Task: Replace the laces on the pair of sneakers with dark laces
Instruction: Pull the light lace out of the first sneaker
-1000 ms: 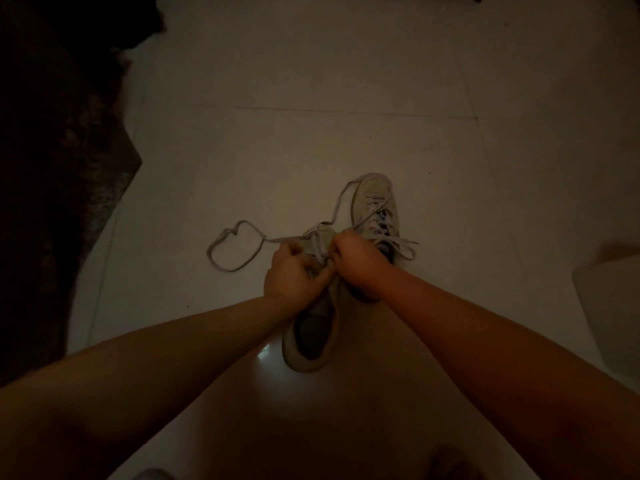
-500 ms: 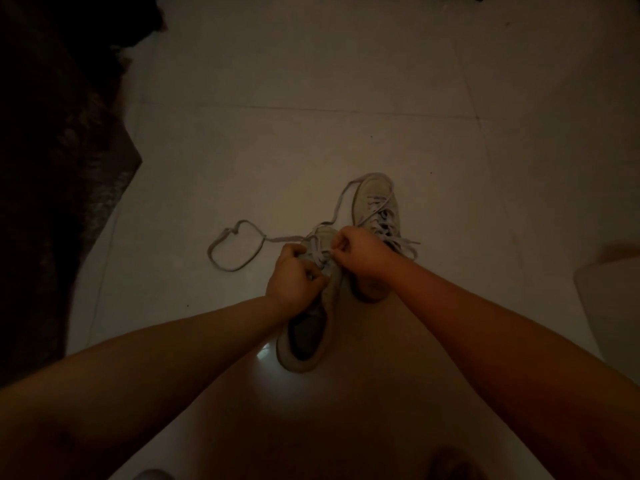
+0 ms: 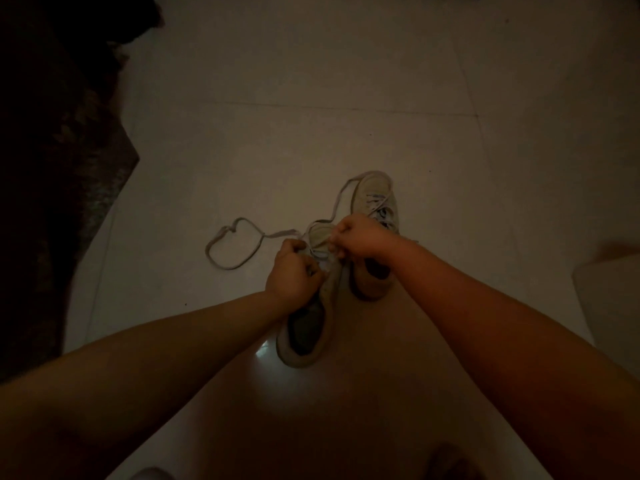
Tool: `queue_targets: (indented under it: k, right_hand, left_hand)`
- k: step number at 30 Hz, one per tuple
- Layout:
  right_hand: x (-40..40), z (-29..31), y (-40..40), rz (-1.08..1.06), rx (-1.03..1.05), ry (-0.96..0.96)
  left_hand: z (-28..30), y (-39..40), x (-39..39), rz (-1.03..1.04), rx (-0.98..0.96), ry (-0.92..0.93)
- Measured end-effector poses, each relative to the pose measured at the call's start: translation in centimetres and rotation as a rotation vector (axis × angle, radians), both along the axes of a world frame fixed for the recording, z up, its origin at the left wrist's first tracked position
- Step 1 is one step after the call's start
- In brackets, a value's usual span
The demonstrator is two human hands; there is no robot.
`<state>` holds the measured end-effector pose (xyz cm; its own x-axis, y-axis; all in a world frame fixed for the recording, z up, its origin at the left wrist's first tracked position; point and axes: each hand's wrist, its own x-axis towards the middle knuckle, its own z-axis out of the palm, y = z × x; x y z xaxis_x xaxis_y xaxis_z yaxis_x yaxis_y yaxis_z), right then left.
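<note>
The loose end of the pale lace (image 3: 239,249) lies looped on the floor (image 3: 311,116) to your left as before, while your left hand (image 3: 294,271) stays curled round the near sneaker (image 3: 320,299), pinching lace at its eyelets. Your right hand (image 3: 360,237) has lifted slightly, drawing the lace out, so unlacing is advancing; the far sneaker (image 3: 375,209) remains laced, and no dark laces show.

Beyond the two sneakers (image 3: 375,216) the pale tiled floor (image 3: 311,81) lies open right up to the far edge. To the left, a loose lace loop (image 3: 232,247) sprawls on the tiles, and a dark rug (image 3: 62,168) borders that side. A pale object (image 3: 609,299) stands at the right edge, well apart from the shoes.
</note>
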<state>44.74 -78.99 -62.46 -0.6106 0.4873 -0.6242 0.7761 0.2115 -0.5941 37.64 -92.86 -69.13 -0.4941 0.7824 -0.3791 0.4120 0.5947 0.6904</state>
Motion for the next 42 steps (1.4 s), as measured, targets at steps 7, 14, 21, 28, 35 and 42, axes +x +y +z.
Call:
queue_targets:
  k: [7, 14, 21, 28, 35, 42]
  right_hand:
    - [1.8, -1.4, -0.7, 0.16, 0.279, -0.012]
    - [0.6, -0.9, 0.3, -0.076, 0.368, 0.151]
    - [1.1, -1.3, -0.2, -0.084, 0.269, 0.067]
    - [1.3, -2.0, -1.6, 0.093, 0.341, -0.035]
    - [0.6, -0.3, 1.7, -0.463, 0.357, 0.246]
    - [1.7, -0.2, 0.3, -0.026, 0.279, -0.01]
  left_hand:
    - [0.2, 0.1, 0.1, 0.003, 0.012, 0.039]
    - [0.8, 0.1, 0.0, 0.008, 0.022, 0.042]
    - [1.1, 0.1, 0.1, -0.004, 0.031, 0.033]
    - [1.3, 0.0, 0.3, 0.004, 0.041, 0.036]
    - [1.3, 0.0, 0.1, 0.0, 0.026, 0.044]
    - [1.4, 0.1, 0.1, -0.014, 0.034, 0.062]
